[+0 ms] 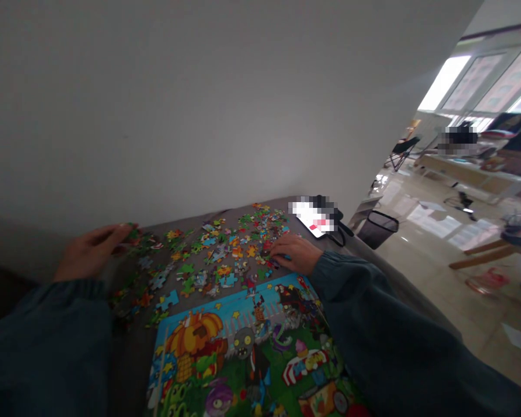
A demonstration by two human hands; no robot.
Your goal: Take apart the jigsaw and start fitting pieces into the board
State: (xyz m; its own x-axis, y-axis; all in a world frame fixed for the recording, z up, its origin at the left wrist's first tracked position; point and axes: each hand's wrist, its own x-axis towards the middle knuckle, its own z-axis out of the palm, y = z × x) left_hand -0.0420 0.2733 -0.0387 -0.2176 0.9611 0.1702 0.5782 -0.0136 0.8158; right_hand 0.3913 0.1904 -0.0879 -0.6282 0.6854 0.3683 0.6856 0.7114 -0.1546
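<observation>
My left hand is raised at the left edge of the scattered pieces, thumb and fingers closed on a puzzle piece with green on it. To the right, my right hand reaches down with bent, slightly parted fingers, the tips touching loose puzzle pieces. No piece shows clearly in its grasp. Below the loose pieces lies a colourful cartoon picture with zombies, a pumpkin and plants, partly covered by my right sleeve. A light blue piece sits near its upper left corner.
A lit phone and a dark strap lie at the far right of the grey-covered table. A white wall stands behind. Beyond the right edge are a mesh waste bin, a wooden-legged seat and a shiny tiled floor.
</observation>
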